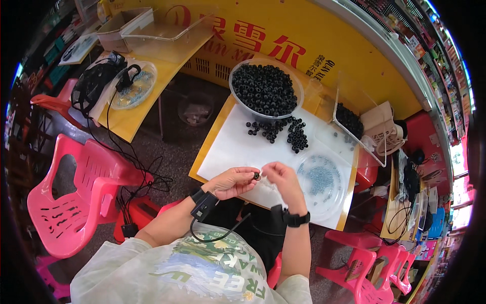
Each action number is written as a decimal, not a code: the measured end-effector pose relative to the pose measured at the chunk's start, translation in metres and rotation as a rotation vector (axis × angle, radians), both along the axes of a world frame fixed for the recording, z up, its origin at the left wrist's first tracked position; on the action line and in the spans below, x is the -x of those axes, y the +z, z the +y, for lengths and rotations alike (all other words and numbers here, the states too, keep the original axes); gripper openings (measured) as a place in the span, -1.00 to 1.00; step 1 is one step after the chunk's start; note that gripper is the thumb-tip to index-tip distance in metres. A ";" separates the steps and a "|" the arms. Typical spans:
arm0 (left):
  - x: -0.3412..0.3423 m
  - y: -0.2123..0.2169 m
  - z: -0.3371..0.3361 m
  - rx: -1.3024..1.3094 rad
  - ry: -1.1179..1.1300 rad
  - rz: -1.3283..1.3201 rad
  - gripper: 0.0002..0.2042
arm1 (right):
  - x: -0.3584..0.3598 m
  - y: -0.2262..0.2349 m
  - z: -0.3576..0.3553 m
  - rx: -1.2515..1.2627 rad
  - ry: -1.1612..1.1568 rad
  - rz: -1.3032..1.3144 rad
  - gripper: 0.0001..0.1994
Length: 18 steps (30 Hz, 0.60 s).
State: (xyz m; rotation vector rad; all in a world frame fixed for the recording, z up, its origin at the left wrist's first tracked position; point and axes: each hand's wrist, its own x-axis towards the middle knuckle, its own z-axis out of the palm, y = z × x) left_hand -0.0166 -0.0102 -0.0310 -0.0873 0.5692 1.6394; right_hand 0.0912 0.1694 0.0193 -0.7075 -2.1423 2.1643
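Observation:
My left hand point(234, 181) pinches a small black ring point(256, 176) between thumb and fingers above the near edge of the white table top point(230, 144). My right hand point(282, 180) meets it from the right, fingertips closed on the same ring or on a tiny part at it; which one I cannot tell. A clear bowl point(264, 90) heaped with black rings stands at the far side. Loose black rings point(288, 133) lie in front of it. A round clear lid point(322, 178) holding small metal parts sits just right of my right hand.
A clear bin point(350, 120) with more black rings stands at the right. Pink plastic chairs point(71, 197) stand at the left and lower right. A second yellow table point(132, 109) at the left carries a dish, cables and boxes. Black cables trail over the floor.

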 end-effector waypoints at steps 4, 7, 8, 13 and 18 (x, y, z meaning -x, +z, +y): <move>-0.001 -0.003 0.005 -0.023 0.127 -0.069 -0.77 | 0.045 -0.002 0.044 -0.845 -0.195 0.028 -0.87; 0.000 -0.007 0.006 -0.050 0.149 -0.108 -0.78 | 0.077 -0.020 0.069 -1.160 -0.230 0.093 -0.88; 0.000 -0.008 0.004 -0.056 0.150 -0.124 -0.78 | 0.085 -0.022 0.071 -1.176 -0.210 0.055 -0.89; 0.002 -0.009 0.004 -0.064 0.120 -0.139 -0.76 | 0.103 -0.037 0.077 -1.188 -0.197 -0.029 -0.87; 0.001 -0.009 0.003 -0.053 0.121 -0.144 -0.74 | 0.091 -0.032 0.068 -1.142 -0.216 0.027 -0.86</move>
